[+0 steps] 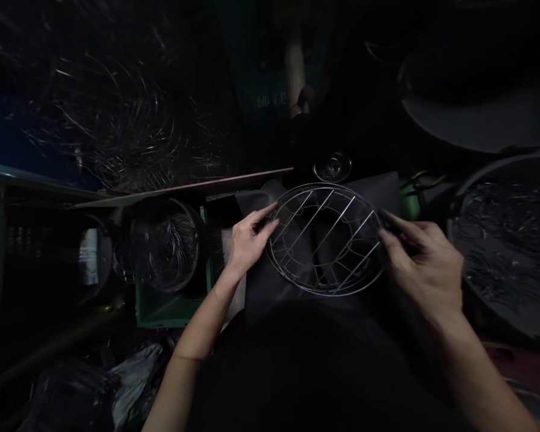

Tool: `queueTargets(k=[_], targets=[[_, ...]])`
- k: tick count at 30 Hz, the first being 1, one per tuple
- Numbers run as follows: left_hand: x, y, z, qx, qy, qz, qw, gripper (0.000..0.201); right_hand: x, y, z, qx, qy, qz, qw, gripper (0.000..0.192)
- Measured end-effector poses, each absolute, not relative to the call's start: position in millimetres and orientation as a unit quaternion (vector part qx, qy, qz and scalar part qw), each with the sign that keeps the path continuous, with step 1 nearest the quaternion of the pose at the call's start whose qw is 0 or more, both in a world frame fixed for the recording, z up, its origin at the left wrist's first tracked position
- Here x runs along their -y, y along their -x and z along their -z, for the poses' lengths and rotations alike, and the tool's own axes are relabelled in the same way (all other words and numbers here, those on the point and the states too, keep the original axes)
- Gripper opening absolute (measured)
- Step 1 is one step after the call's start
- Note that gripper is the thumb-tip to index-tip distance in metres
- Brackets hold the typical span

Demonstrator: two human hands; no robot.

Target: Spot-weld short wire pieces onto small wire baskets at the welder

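Note:
A round wire rack (326,225) with parallel metal bars and a ring below them is held up above my lap, tilted a little. My left hand (251,238) pinches its rim on the left side between thumb and fingers. On the opposite side, my right hand (420,258) grips the rim, with thumb in front and fingers partly hidden behind. Just beyond the rack sits a small round shiny piece (332,166), too dark to identify.
A tub of metal wire pieces (513,240) stands at the right. To the left, a bucket (195,243) holds bent wires near a green crate (162,315). A large tangle of wire pieces (126,120) lies behind a thin board (216,182). The scene is dim.

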State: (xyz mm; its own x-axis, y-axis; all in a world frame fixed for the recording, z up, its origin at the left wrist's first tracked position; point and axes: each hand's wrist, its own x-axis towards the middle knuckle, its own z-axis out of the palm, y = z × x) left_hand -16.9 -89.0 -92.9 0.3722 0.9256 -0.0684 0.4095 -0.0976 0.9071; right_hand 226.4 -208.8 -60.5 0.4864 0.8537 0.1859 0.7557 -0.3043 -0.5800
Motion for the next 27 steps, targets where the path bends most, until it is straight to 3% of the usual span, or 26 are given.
queueTargets(k=[10, 20, 27], targets=[[100.7, 22.0, 97.5, -0.513, -0.678, -0.233, 0.473, 0.033, 183.2, -233.8, 77.1, 0.533, 0.806, -0.078, 0.247, 0.042], [93.8, 21.2, 108.5, -0.495, -0.703, -0.238, 0.452, 0.04, 197.6, -240.3, 60.3, 0.508, 0.812, -0.175, 0.226, 0.056], [97.3, 20.9, 103.0, -0.475, -0.769, -0.175, 0.392, 0.041, 220.1, -244.6, 86.6, 0.555, 0.796, -0.13, 0.204, 0.057]])
